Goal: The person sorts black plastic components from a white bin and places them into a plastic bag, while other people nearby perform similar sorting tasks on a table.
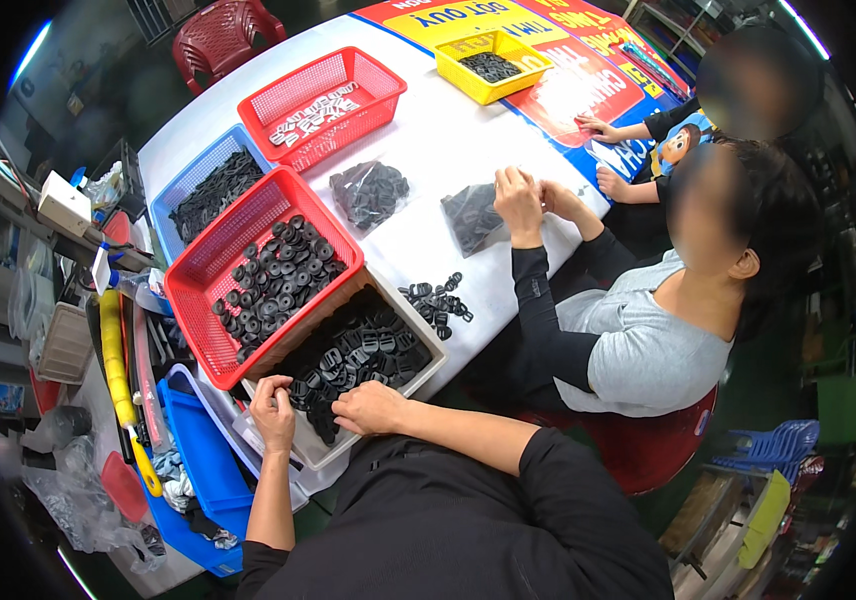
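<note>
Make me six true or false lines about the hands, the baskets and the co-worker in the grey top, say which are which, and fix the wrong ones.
1. The left hand and right hand are both at the grey bin. True.
2. The yellow basket holds white pieces. False: its pieces are black.
3. The blue basket holds black pieces. True.
4. The co-worker in the grey top sits on the person's left. False: on the right.
5. The far red basket holds white pieces. True.
6. The near red basket holds yellow rings. False: it holds black discs.
</note>
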Motion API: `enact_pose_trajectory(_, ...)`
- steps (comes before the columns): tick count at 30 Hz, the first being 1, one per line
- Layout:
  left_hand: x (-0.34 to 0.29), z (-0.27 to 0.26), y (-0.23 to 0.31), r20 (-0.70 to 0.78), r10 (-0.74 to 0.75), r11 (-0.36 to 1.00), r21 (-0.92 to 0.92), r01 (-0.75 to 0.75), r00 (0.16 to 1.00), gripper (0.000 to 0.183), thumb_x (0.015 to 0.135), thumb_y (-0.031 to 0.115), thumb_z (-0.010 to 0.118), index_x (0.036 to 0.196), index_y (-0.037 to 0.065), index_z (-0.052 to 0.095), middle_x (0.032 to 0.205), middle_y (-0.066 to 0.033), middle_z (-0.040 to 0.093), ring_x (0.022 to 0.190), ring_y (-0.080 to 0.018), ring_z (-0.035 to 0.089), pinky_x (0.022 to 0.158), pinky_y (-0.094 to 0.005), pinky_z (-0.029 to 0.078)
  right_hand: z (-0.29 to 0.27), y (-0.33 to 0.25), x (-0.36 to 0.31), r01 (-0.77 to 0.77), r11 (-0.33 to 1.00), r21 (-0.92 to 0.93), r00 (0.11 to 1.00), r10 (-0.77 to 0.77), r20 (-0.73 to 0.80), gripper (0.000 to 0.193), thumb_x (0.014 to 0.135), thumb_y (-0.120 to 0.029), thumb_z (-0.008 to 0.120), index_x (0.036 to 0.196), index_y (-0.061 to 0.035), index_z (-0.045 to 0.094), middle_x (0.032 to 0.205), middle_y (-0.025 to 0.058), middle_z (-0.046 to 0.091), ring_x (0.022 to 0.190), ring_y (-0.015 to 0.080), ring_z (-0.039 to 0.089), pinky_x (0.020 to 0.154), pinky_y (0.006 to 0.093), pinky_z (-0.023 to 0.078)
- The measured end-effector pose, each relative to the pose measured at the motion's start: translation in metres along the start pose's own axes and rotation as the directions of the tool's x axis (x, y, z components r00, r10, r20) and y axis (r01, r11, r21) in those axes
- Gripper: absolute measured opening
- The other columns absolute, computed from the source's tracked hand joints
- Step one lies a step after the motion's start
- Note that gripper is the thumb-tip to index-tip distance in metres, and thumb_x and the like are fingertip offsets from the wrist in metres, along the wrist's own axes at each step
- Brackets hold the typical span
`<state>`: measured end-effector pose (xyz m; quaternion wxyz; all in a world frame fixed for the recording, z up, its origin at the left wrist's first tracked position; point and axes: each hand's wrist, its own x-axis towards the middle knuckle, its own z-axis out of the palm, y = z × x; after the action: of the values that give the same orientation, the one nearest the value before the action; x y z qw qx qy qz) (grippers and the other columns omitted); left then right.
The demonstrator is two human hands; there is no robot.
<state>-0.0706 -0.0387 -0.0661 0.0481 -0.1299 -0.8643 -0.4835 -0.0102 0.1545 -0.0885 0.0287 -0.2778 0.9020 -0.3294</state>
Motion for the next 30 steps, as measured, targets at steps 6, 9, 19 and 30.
enact_pose_trajectory(6,0.0006,0.0006,-0.0004,0.002,0.008,1.0,0.011,-0.008,1.0,0.017,0.082,-0.007,0.046,0.085,-0.002,0.063,0.078,-0.0062,0.06,0.066,-0.0122,0.058,0.061,-0.0241,0.045,0.0017,0.0012,-0.0002,0.002,1.0,0.009,1.0,-0.002,-0.025,0.025,0.083,-0.03,0.062,0.081,-0.0051,0.058,0.075,0.0127,0.064,0.069,0.0321,0.065,0.06,0.0429,0.052)
enact_pose_trajectory(9,0.001,0.0006,0.0008,0.001,0.012,1.0,0.013,-0.012,1.0,0.017,0.082,-0.006,0.046,0.085,-0.002,0.063,0.078,-0.0062,0.06,0.066,-0.0121,0.058,0.061,-0.024,0.045,0.0023,0.0016,-0.0004,0.005,1.0,0.015,0.999,-0.004,-0.035,0.025,0.083,-0.03,0.062,0.08,-0.0051,0.058,0.075,0.0127,0.064,0.069,0.0322,0.065,0.06,0.0429,0.052)
enact_pose_trajectory(19,0.0003,0.0005,-0.0011,-0.005,0.0,1.0,0.006,0.0,1.0,0.017,0.084,-0.006,0.046,0.086,-0.002,0.063,0.079,-0.006,0.061,0.066,-0.012,0.058,0.061,-0.0243,0.045,-0.0027,-0.0009,-0.0004,0.014,1.0,-0.003,1.0,-0.014,-0.011,0.025,0.085,-0.03,0.06,0.081,-0.0054,0.056,0.074,0.0119,0.063,0.071,0.0303,0.065,0.062,0.0414,0.052)
enact_pose_trajectory(30,0.0,-0.0004,-0.0002,-0.007,-0.003,1.0,-0.003,0.003,1.0,0.016,0.084,-0.006,0.047,0.086,-0.002,0.062,0.079,-0.006,0.06,0.067,-0.0119,0.058,0.061,-0.0243,0.046,-0.0029,-0.0005,0.0009,0.008,1.0,-0.006,1.0,-0.008,0.013,0.025,0.084,-0.03,0.061,0.083,-0.0053,0.059,0.077,0.0124,0.065,0.071,0.0307,0.065,0.061,0.0415,0.053)
